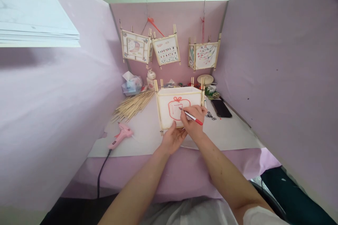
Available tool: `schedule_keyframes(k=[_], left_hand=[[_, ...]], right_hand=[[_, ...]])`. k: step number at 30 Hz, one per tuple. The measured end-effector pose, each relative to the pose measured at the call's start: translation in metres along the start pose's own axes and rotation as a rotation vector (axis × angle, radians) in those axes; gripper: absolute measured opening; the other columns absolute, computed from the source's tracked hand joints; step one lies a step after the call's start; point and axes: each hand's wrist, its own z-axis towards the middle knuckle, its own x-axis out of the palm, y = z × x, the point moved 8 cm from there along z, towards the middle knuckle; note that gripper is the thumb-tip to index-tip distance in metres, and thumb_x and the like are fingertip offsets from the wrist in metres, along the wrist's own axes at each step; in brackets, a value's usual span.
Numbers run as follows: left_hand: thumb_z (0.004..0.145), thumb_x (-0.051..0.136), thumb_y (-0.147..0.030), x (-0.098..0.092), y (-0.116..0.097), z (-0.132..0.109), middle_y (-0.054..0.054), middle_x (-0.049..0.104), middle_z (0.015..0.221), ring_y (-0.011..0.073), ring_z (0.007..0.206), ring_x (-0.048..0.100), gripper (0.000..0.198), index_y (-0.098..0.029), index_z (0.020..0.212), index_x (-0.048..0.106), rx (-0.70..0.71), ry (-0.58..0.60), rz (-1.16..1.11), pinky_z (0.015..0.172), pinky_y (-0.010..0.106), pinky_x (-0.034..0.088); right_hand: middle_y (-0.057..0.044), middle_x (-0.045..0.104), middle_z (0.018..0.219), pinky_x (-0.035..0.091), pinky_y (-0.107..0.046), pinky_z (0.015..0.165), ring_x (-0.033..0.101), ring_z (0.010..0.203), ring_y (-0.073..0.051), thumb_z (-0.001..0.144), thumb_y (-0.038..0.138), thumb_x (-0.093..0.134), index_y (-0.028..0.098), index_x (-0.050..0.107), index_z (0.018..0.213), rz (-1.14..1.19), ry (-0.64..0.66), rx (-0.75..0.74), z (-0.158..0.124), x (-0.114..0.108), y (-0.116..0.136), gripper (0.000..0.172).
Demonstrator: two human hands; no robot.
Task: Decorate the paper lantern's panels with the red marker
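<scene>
Bare forearms [224,168] reach in over a mauve cloth [169,179] and the white sheet [142,147] spread on it. Straight ahead of them stands a white-sided lantern [164,107] framed in sticks, its long axis running left to right, its broad front turned towards the person. Left of it and a little farther off lies a bundle of loose sticks [132,107]. The left hand [173,139] grips the lantern's lower edge, thumb on the front, fingers tucked beneath. Nearer the red drawing [174,109] is the right hand [194,127], low and to the right of it, fingers closed around a red-ended pen [198,121]. From those fingers the drawing lies up and to the left, and the pen slants that way, its tip at the lantern's front, though whether it touches I can't quite tell
</scene>
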Motion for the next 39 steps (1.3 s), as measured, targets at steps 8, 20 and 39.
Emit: schedule_keyframes(k=[8, 20, 39], left_hand=[[0.091, 0.046, -0.038, -0.0011, -0.0005, 0.0011, 0.016, 0.068, 0.098, 0.018, 0.094, 0.063, 0.04, -0.004, 0.103, 0.063, 0.005, 0.005, 0.02, 0.091, 0.028, 0.044], [0.09, 0.048, -0.037, 0.0015, -0.0013, -0.0004, 0.015, 0.068, 0.095, 0.0175, 0.09, 0.063, 0.04, -0.005, 0.108, 0.061, 0.001, -0.011, -0.003, 0.088, 0.028, 0.046], [0.09, 0.048, -0.037, 0.0025, -0.0015, -0.0015, 0.015, 0.067, 0.099, 0.0182, 0.09, 0.063, 0.042, -0.005, 0.117, 0.057, -0.001, -0.024, 0.0, 0.09, 0.029, 0.045]], right_hand=[[0.004, 0.066, 0.067, 0.028, -0.038, 0.083, 0.058, 0.07, -0.014, 0.08, 0.023, 0.059, 0.022, 0.058, 0.071, -0.013, 0.025, 0.009, -0.0023, 0.0035, -0.0017, 0.008], [0.003, 0.069, 0.076, 0.03, -0.036, 0.082, 0.059, 0.076, -0.014, 0.082, 0.022, 0.06, 0.023, 0.061, 0.084, 0.014, 0.006, 0.004, 0.0, -0.0012, 0.0006, 0.003], [0.001, 0.069, 0.078, 0.03, -0.036, 0.081, 0.059, 0.077, -0.015, 0.083, 0.023, 0.058, 0.023, 0.061, 0.086, 0.007, 0.022, 0.005, -0.0001, -0.0009, 0.0002, 0.005]])
